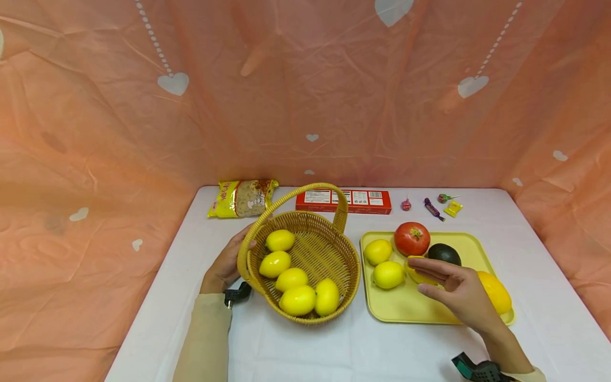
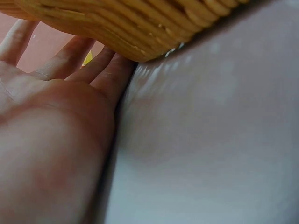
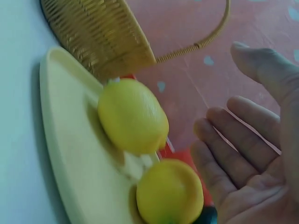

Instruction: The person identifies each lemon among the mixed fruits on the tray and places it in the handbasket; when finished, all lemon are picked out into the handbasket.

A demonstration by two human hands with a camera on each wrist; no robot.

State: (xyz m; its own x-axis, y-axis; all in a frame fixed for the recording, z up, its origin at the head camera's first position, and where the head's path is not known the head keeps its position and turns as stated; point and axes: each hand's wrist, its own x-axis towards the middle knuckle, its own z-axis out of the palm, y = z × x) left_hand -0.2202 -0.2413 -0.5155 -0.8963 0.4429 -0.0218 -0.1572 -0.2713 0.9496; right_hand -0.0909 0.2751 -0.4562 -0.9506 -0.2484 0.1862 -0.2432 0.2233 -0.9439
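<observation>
My left hand (image 1: pixel 229 262) holds the wicker basket (image 1: pixel 350 286) at its left side, fingers lying along the outer wall and a digit's tip at the rim. Several lemons (image 1: pixel 297 300) lie inside the basket. Over the yellow tray (image 1: pixel 396 314) hovers my right hand (image 1: pixel 463 289), its fingers straight and nothing in its grasp. A lemon (image 1: pixel 416 274) lies beneath these fingers, partly hidden. Two more lemons (image 1: pixel 389 275) sit at the tray's left. A tomato (image 1: pixel 412 239), a dark avocado (image 1: pixel 444 254) and a yellow-orange mango (image 1: pixel 495 293) share the tray, the mango partly covered by the hand.
Behind the basket are a yellow snack bag (image 1: pixel 243 199) and a red box (image 1: pixel 343 201). Several wrapped sweets (image 1: pixel 433 209) lie at the back right. Orange cloth (image 1: pixel 305 106) with pale hearts borders the white table (image 1: pixel 305 355).
</observation>
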